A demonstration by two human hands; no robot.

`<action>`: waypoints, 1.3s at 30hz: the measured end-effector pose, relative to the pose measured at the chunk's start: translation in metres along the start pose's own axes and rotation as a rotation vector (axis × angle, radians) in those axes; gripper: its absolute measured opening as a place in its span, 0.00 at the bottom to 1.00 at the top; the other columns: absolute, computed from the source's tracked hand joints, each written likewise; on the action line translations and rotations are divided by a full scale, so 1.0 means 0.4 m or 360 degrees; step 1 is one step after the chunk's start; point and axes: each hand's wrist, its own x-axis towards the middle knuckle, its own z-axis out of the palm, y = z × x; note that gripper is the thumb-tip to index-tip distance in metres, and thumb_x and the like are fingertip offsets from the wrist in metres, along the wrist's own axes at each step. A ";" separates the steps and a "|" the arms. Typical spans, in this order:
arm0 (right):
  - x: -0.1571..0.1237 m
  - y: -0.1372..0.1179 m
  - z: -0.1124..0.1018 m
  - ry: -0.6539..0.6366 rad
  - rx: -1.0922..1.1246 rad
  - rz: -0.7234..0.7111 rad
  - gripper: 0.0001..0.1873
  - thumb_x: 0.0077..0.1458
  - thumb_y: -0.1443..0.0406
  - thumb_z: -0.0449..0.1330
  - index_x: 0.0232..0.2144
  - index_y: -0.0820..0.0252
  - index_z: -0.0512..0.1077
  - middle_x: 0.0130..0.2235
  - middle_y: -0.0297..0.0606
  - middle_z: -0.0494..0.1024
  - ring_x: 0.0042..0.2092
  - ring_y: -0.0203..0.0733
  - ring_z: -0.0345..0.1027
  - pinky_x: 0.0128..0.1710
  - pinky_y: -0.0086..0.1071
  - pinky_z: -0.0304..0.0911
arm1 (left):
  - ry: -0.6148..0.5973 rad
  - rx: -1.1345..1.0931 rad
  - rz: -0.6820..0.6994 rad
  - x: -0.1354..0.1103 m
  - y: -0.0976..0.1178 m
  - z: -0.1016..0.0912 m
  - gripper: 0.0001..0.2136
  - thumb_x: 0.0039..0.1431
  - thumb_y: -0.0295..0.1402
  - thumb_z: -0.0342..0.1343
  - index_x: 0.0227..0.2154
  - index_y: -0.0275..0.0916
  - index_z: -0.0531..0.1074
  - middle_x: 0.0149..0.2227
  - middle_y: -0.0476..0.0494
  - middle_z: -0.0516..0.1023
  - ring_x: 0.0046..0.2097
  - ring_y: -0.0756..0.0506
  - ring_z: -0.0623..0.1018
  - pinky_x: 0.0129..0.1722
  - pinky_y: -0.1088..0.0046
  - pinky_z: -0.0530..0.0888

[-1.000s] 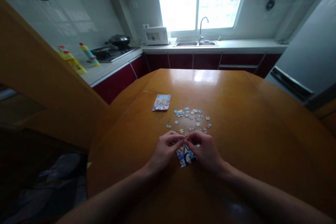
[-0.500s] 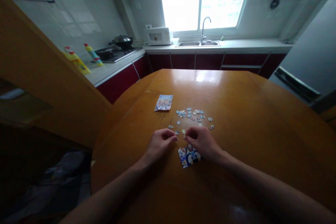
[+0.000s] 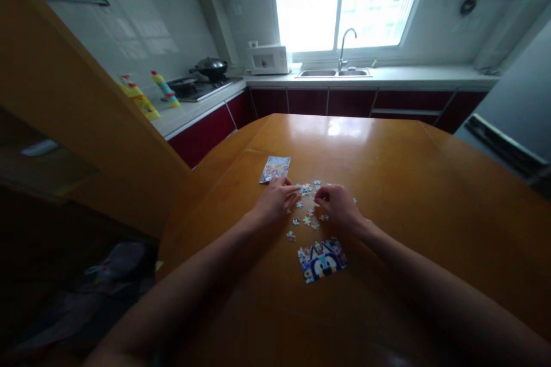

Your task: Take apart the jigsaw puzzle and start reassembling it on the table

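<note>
My left hand (image 3: 278, 200) reaches over the left side of a loose group of jigsaw puzzle pieces (image 3: 306, 190). Its fingers are stretched out, with the tips at the pieces. On the right side of the group is my right hand (image 3: 339, 205), its fingers curled together and pointing left; whatever lies between the fingertips is hidden. Closer to me lies a partly joined jigsaw puzzle (image 3: 322, 262) showing a blue cartoon dog's face. A single puzzle piece (image 3: 291, 235) rests to its upper left. Both hands cover some pieces.
A printed picture sheet (image 3: 275, 168) lies just beyond my left hand on the wooden table (image 3: 387, 183). Behind the table run a counter with a sink (image 3: 318, 73), a white microwave (image 3: 269, 60) and a stove with a wok (image 3: 210, 67). Bottles (image 3: 163, 87) stand at the left.
Both hands have moved away from me, from just above the joined puzzle to the loose pieces. The left fingers have straightened from a pinch. More of the joined puzzle shows. The view has shifted slightly.
</note>
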 end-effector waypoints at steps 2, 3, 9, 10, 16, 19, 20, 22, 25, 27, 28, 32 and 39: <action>0.017 0.003 0.000 0.0025 -0.0042 -0.0025 0.06 0.57 0.68 0.60 0.32 0.58 0.78 0.34 0.38 0.81 0.35 0.39 0.71 0.36 0.30 0.60 | -0.0021 0.0131 0.0039 0.027 -0.011 0.010 0.10 0.64 0.33 0.54 0.42 0.44 0.81 0.42 0.40 0.73 0.47 0.40 0.69 0.52 0.60 0.68; 0.024 0.001 0.002 0.0028 -0.0063 -0.0053 0.07 0.57 0.68 0.60 0.32 0.58 0.78 0.36 0.39 0.80 0.36 0.39 0.71 0.38 0.30 0.60 | -0.0016 0.0170 0.0042 0.032 -0.015 0.014 0.10 0.63 0.33 0.54 0.40 0.44 0.81 0.42 0.40 0.73 0.47 0.39 0.68 0.53 0.59 0.68; 0.027 -0.011 0.024 -0.0114 -0.0141 -0.0286 0.10 0.56 0.71 0.58 0.27 0.57 0.78 0.34 0.38 0.77 0.37 0.39 0.69 0.40 0.30 0.59 | 0.0095 0.0207 -0.0044 0.005 -0.044 0.014 0.09 0.63 0.31 0.54 0.34 0.40 0.80 0.43 0.39 0.71 0.51 0.37 0.66 0.56 0.57 0.66; 0.024 -0.009 0.023 -0.0147 -0.0149 -0.0316 0.10 0.55 0.71 0.60 0.26 0.57 0.78 0.33 0.37 0.77 0.37 0.39 0.69 0.40 0.30 0.59 | 0.0111 0.0200 -0.0056 0.004 -0.047 0.014 0.09 0.63 0.31 0.54 0.33 0.40 0.80 0.44 0.39 0.71 0.52 0.37 0.66 0.56 0.57 0.66; 0.078 0.008 0.000 -0.0115 -0.0202 -0.0331 0.11 0.61 0.67 0.57 0.37 0.57 0.80 0.40 0.40 0.78 0.41 0.40 0.69 0.44 0.31 0.60 | 0.0132 0.0107 -0.0021 0.038 -0.043 0.028 0.06 0.62 0.32 0.58 0.38 0.42 0.80 0.43 0.41 0.71 0.49 0.39 0.68 0.53 0.60 0.68; 0.138 0.018 0.005 -0.0089 -0.0253 -0.0289 0.13 0.61 0.69 0.56 0.42 0.59 0.80 0.42 0.43 0.77 0.44 0.41 0.69 0.45 0.32 0.60 | 0.0096 0.0093 0.0039 0.052 -0.034 0.039 0.05 0.61 0.34 0.60 0.35 0.43 0.82 0.41 0.41 0.71 0.47 0.39 0.68 0.51 0.60 0.69; 0.155 0.022 0.010 -0.0104 -0.0269 -0.0288 0.12 0.59 0.70 0.58 0.40 0.59 0.81 0.42 0.43 0.77 0.44 0.42 0.69 0.45 0.32 0.60 | 0.0088 0.0089 0.0055 0.055 -0.032 0.042 0.05 0.60 0.34 0.61 0.33 0.43 0.82 0.41 0.41 0.71 0.47 0.39 0.68 0.50 0.60 0.69; 0.180 0.031 0.018 -0.0146 -0.0297 -0.0306 0.10 0.57 0.71 0.60 0.35 0.58 0.81 0.40 0.43 0.78 0.44 0.43 0.69 0.44 0.31 0.60 | 0.0089 0.0081 0.0068 0.057 -0.030 0.048 0.05 0.60 0.34 0.62 0.32 0.42 0.81 0.41 0.41 0.71 0.47 0.39 0.68 0.50 0.61 0.70; 0.203 0.047 0.025 -0.0196 -0.0324 -0.0343 0.08 0.54 0.72 0.62 0.31 0.58 0.81 0.38 0.41 0.78 0.43 0.42 0.69 0.43 0.30 0.60 | 0.0118 0.0065 0.0036 0.057 -0.035 0.052 0.04 0.58 0.33 0.64 0.33 0.40 0.80 0.40 0.42 0.71 0.46 0.40 0.69 0.48 0.62 0.70; 0.216 0.056 0.025 -0.0201 -0.0333 -0.0353 0.07 0.53 0.72 0.62 0.31 0.58 0.80 0.37 0.41 0.78 0.42 0.41 0.69 0.43 0.30 0.60 | 0.0143 0.0055 0.0014 0.053 -0.039 0.048 0.04 0.56 0.33 0.65 0.32 0.39 0.79 0.40 0.42 0.72 0.45 0.41 0.69 0.46 0.64 0.71; 0.222 0.060 0.024 -0.0193 -0.0337 -0.0354 0.07 0.53 0.72 0.62 0.31 0.59 0.80 0.36 0.41 0.78 0.41 0.41 0.68 0.43 0.30 0.60 | 0.0152 0.0060 0.0020 0.050 -0.040 0.043 0.03 0.57 0.33 0.65 0.31 0.39 0.79 0.39 0.42 0.72 0.45 0.41 0.69 0.46 0.64 0.71; 0.239 0.068 0.017 -0.0142 -0.0347 -0.0391 0.06 0.55 0.70 0.62 0.32 0.59 0.81 0.37 0.43 0.78 0.43 0.44 0.67 0.44 0.33 0.60 | 0.0024 0.0208 0.0228 0.031 -0.029 0.014 0.05 0.60 0.31 0.61 0.29 0.42 0.79 0.42 0.42 0.74 0.46 0.41 0.69 0.46 0.64 0.70; 0.219 0.106 -0.017 -0.0139 -0.0310 -0.0545 0.11 0.55 0.73 0.60 0.34 0.56 0.82 0.40 0.42 0.79 0.45 0.45 0.66 0.48 0.35 0.61 | -0.0072 0.0314 0.0287 0.030 0.012 0.002 0.10 0.63 0.28 0.55 0.43 0.43 0.78 0.45 0.40 0.73 0.47 0.40 0.68 0.50 0.61 0.69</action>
